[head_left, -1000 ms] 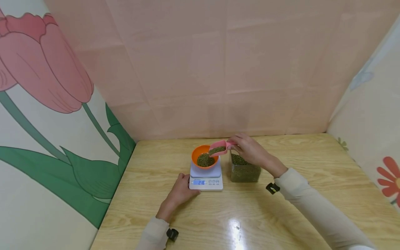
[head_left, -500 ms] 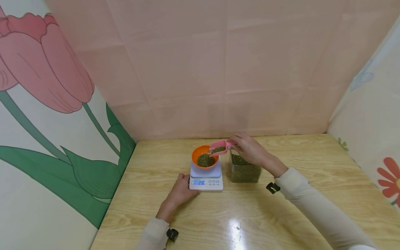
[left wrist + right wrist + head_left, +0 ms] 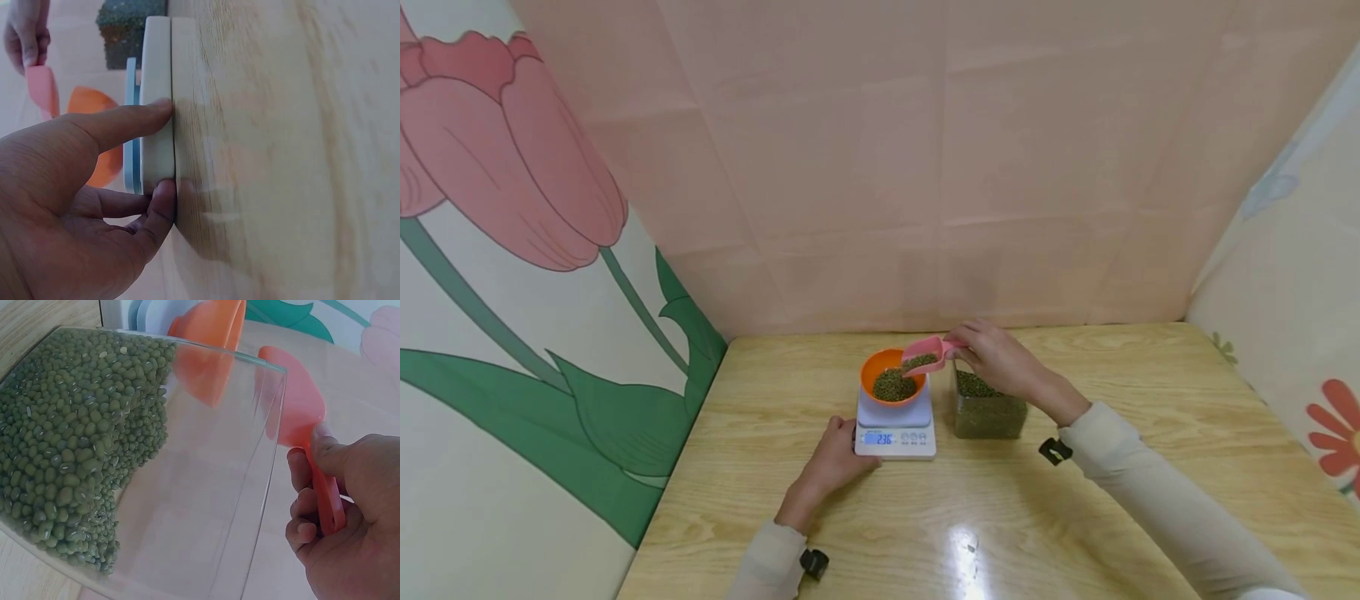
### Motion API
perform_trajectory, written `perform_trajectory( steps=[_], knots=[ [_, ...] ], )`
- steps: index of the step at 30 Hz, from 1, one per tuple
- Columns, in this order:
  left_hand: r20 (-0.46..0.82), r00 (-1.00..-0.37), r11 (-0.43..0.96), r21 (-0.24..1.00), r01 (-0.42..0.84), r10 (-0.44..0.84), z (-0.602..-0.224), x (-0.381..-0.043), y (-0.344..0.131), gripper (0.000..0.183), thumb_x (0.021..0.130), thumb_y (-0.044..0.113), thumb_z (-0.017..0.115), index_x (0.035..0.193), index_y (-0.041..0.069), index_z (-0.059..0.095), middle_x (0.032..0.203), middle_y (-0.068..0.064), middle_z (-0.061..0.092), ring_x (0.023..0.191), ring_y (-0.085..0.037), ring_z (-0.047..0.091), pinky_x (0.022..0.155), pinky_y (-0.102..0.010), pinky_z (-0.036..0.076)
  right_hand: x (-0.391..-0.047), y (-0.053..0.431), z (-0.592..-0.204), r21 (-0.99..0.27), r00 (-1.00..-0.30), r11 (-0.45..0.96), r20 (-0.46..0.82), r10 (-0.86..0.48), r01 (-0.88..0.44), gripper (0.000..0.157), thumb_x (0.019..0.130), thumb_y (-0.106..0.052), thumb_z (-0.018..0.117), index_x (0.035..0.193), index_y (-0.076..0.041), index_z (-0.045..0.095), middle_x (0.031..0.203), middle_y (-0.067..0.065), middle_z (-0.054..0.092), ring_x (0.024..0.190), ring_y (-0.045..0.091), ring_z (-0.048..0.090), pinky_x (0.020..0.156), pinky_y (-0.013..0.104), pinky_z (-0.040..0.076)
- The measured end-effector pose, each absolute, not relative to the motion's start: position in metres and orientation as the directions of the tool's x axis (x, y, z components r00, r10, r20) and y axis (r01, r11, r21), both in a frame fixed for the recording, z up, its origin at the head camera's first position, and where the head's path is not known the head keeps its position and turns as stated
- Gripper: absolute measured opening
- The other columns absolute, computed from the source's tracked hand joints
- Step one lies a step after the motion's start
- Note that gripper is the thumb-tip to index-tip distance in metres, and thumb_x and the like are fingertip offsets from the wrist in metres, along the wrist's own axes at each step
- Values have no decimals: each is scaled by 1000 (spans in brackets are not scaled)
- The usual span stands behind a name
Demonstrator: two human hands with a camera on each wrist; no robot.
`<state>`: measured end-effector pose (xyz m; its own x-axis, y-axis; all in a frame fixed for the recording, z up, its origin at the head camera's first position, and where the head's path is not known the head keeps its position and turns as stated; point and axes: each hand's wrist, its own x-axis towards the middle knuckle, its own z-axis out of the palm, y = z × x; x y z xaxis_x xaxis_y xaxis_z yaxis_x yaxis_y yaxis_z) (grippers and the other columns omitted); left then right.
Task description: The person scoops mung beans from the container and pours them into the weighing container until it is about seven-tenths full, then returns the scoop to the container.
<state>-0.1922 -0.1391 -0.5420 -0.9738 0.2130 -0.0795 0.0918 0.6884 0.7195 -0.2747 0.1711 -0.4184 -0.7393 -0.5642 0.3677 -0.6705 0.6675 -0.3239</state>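
My right hand (image 3: 1000, 358) grips the handle of a pink scoop (image 3: 925, 356), which holds mung beans and is tilted over an orange bowl (image 3: 870, 367). Mung beans (image 3: 893, 385) lie heaped inside that bowl. It stands on a white kitchen scale (image 3: 917, 450), whose lit display (image 3: 878, 439) seems to read 236. At the scale's front left corner, my left hand (image 3: 835, 458) holds its edge; the thumb (image 3: 131, 122) lies along one side and curled fingertips (image 3: 164, 197) touch around the corner. The right wrist view shows the scoop's underside (image 3: 300, 400) beyond a clear container wall.
A clear square container (image 3: 988, 421) of mung beans stands just right of the scale, under my right hand. The wooden table (image 3: 775, 375) meets a pink-covered wall (image 3: 850, 167) behind and a tulip-printed wall (image 3: 535, 167) at the left.
The display has risen from about 218 to about 236. The scoop holds somewhat fewer beans. Both hands stay almost where they were.
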Motion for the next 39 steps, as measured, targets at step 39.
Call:
perform_trajectory(
  steps=[39],
  knots=[
    [-76,-974,678,729,92,215,-541,-192,-140,72,86,22,90,147,0,59,120,-8,57,104,-21,45,93,-38,46,-273,168,-417,-277,-732,683,365,-576,-675,21,98,-10,76,116,0,77,114,16,75,108,33,69,93,50,59]
  ],
)
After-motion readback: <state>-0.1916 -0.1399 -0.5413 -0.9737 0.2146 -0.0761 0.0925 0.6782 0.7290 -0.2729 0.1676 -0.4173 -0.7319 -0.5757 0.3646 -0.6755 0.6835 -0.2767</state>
